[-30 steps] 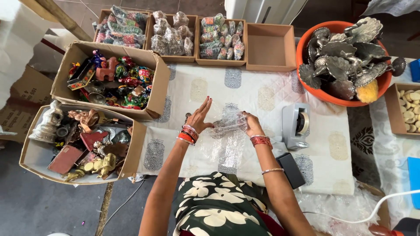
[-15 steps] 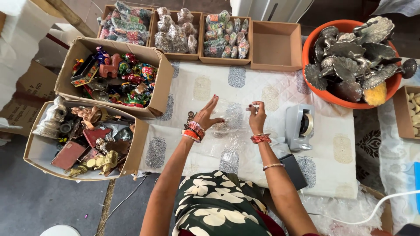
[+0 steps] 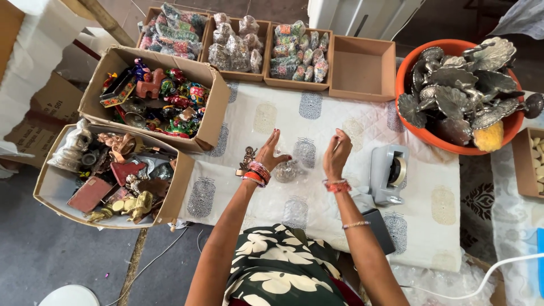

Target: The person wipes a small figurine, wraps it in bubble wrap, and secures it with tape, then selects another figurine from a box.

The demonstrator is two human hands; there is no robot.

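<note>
My left hand [image 3: 271, 154] is raised over the white printed cloth [image 3: 430, 226] with its fingers spread, its heel beside a small bundle in clear bubble wrap [image 3: 286, 170]. A small dark metal figurine [image 3: 247, 159] stands just left of that wrist. To the right of the bundle my right hand [image 3: 336, 154] is lifted with its fingertips pinched together. I cannot make out whether anything clear is between them. Both wrists wear red and orange bangles.
A grey tape dispenser [image 3: 389, 173] and a dark flat device [image 3: 378, 229] lie right of my right arm. An orange tub [image 3: 409, 76] holds silver metal figures. Cardboard boxes of painted toys [image 3: 211, 119], brass figures [image 3: 51, 190] and wrapped items [image 3: 296, 84] stand left and behind; one box [image 3: 362, 68] is empty.
Both hands held the wrapped bundle a second ago. My right hand has let go and risen with pinched fingers. My left hand has opened and tilted up beside the bundle.
</note>
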